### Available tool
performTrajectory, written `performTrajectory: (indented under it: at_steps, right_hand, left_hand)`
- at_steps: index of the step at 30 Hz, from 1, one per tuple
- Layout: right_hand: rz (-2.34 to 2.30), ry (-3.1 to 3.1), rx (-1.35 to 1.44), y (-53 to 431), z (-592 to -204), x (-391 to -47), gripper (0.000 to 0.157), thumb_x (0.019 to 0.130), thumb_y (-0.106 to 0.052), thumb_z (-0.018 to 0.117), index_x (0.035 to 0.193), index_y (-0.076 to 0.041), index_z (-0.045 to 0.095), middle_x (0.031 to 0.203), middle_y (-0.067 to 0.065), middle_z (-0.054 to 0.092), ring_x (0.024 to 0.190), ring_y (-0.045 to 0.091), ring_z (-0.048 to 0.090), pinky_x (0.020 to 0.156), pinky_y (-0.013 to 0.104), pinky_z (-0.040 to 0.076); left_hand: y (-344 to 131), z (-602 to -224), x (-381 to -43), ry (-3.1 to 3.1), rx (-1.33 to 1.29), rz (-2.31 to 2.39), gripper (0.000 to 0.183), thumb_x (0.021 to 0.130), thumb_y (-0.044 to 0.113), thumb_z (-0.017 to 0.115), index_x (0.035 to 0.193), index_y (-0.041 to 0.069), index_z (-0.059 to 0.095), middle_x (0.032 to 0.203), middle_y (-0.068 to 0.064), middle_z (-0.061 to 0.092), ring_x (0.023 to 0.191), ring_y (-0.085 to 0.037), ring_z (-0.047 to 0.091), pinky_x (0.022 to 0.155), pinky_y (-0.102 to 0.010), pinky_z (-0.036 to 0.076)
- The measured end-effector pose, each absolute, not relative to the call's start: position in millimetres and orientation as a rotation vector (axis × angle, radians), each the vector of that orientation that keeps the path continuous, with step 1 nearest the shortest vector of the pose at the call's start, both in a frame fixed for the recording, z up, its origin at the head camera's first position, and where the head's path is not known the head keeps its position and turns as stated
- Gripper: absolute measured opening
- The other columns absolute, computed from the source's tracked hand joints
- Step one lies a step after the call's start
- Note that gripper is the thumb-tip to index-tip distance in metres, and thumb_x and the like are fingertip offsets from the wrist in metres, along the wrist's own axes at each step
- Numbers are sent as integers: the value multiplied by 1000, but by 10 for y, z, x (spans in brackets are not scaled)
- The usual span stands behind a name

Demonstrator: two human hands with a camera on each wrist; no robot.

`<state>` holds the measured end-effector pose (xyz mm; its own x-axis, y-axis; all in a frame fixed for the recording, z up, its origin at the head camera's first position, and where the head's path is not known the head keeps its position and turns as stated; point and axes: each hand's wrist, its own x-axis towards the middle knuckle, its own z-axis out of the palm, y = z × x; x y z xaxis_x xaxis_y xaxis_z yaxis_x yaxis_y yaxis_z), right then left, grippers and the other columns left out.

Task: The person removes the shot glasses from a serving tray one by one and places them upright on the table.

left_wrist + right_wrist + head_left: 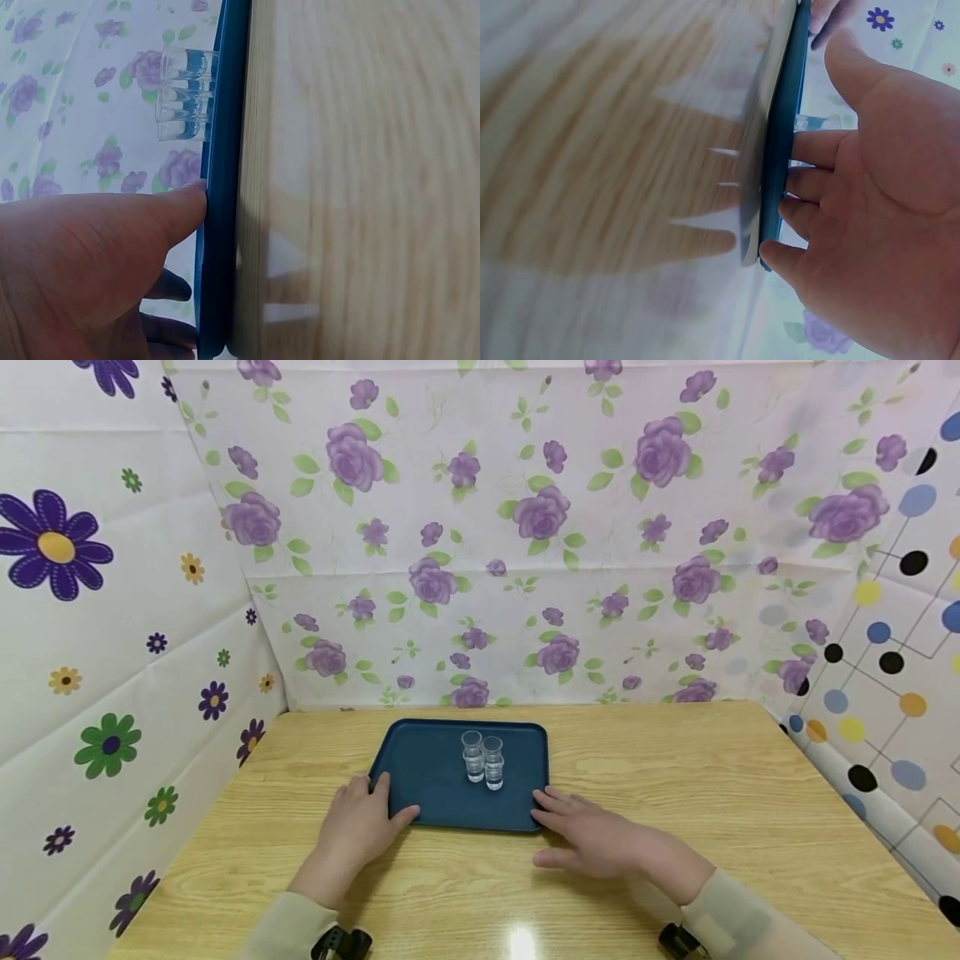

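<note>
A dark blue tray (431,777) with a raised rim lies on the wooden table. Several small clear glasses (492,772) stand close together on it, right of its middle. My left hand (358,827) is at the tray's near left corner, its thumb against the front rim and its fingers along the left side. The left wrist view shows that thumb (184,206) right at the rim. On the other side, my right hand (592,835) has its fingertips at the right rim near the front corner. Its thumb points toward the tray's front, apart from it.
The pale wooden table (675,777) extends on both sides of the tray and in front of it. Behind it hangs a white cloth (510,610) with purple roses. Patterned cloths also hang at the left (112,660) and right.
</note>
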<state>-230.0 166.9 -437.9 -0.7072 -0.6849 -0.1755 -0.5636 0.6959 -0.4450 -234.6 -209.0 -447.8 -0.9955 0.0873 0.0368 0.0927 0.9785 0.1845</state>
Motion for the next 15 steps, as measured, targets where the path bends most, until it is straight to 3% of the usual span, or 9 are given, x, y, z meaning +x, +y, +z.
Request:
performTrajectory:
  at_steps: [15]
  right_hand:
    - [-631,2533,-977,1844,-4379,-2359,82,109,-57,63,168,-3,45,181,17,23,168,42,16,131,66,26]
  left_hand:
    - [-1938,-4453,-2308,-3079,-153,-310,85,108,52,69,161,-11,48,153,-44,46,147,-57,45,128,-70,29]
